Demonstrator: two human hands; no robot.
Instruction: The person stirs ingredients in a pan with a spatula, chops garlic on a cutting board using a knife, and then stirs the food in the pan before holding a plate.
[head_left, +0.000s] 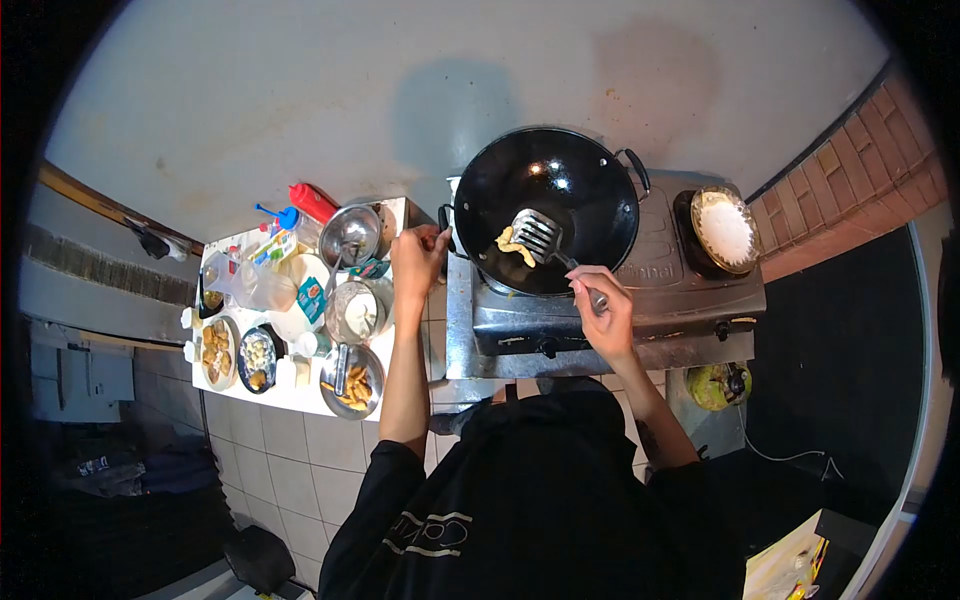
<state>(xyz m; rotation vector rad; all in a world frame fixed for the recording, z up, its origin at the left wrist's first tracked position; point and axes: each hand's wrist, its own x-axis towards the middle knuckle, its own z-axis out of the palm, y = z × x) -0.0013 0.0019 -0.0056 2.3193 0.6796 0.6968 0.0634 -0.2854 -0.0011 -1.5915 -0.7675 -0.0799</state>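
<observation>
A black wok sits over the left burner, its inside facing me. My left hand is closed at the wok's left loop handle, fingers bent around it. My right hand grips the handle of a slotted metal turner, whose head is inside the wok. A pale yellow strip of food lies at the left edge of the turner's head. The wok's right handle is untouched.
The steel gas stove carries a bowl of white contents on its right. On the white table at left stand a plate of fried pieces with tongs, metal bowls and a red squeeze bottle. A gas cylinder stands below right.
</observation>
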